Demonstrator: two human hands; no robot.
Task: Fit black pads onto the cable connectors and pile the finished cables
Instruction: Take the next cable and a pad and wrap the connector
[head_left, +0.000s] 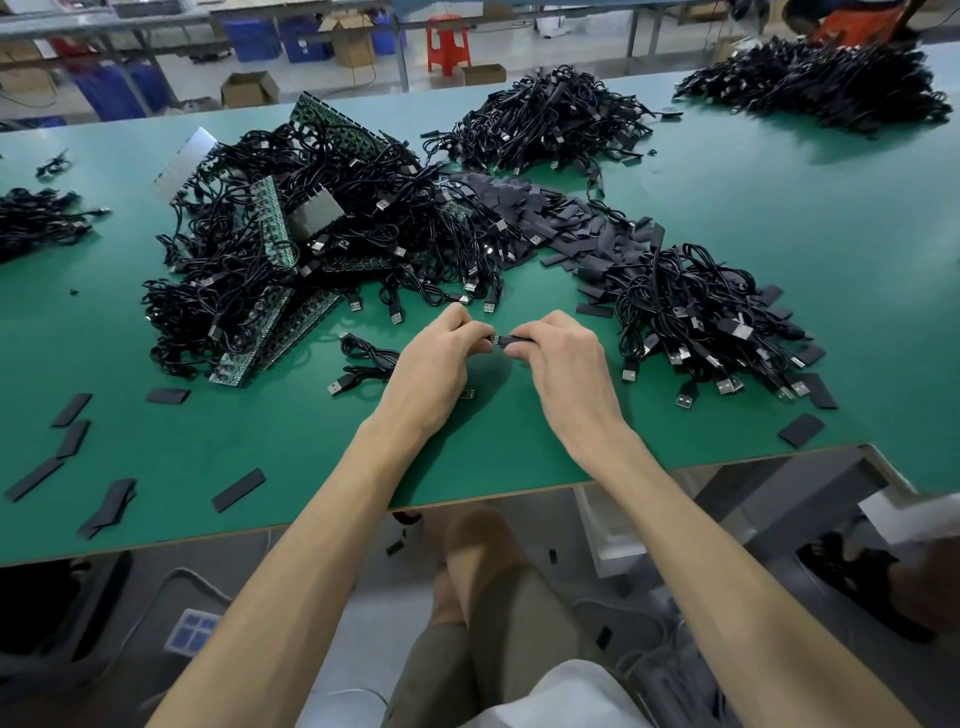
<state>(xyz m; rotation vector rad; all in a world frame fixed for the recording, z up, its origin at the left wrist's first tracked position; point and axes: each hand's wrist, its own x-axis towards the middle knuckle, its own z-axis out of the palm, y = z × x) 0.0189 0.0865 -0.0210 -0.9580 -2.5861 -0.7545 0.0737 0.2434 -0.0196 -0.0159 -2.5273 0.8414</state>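
Over the green table (467, 457), my left hand (441, 358) pinches a small cable connector (491, 339), its cable (371, 358) trailing left with a USB plug on the mat. My right hand (558, 353) pinches a black pad (519, 341) whose end meets the connector between the two hands. A heap of loose black pads (566, 228) lies behind the hands. To the right sits a pile of cables (696, 312) with USB plugs. On the left is a larger tangle of cables (291, 249) mixed with green circuit strips.
Single black pads (239, 490) lie scattered along the front left of the table, and one pad (801, 430) lies near the right front edge. More cable heaps (545, 122) sit at the back. The table's front edge runs just below my forearms.
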